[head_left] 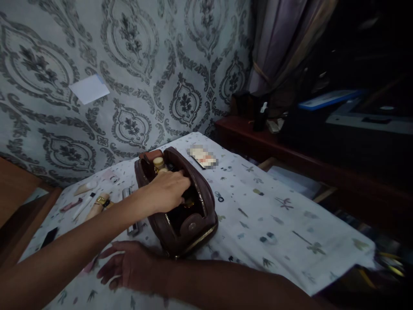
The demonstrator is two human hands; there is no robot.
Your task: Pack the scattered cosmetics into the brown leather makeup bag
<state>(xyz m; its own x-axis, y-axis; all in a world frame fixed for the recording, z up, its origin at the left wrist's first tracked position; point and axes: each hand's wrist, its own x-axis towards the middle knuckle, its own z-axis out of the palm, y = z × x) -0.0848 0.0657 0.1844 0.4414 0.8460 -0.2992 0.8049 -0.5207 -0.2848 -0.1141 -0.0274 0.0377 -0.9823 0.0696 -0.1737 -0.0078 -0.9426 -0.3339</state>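
A dark brown zippered toiletry bag [209,200] stands unzipped on the printed cloth. My left hand [169,189] reaches down into its mouth with the fingers curled; the fingertips and whatever they may grip are hidden inside. Beside the hand, a gold-capped bottle [158,162] pokes up within the bag. Something gold shows below my fingers, too dim to name. My right hand [127,265] is in front of the bag, low over the cloth, fingers apart and holding nothing. A small pink item [90,265] is partly visible by its fingertips.
Left of the bag lie a gold watch [102,201], a white pen-like stick [84,206], a black flat item [49,237], a silvery item [132,228] and several cosmetics. Behind the bag is a blurred-out card-like object [203,156]. A dark red desk [226,127] stands at right.
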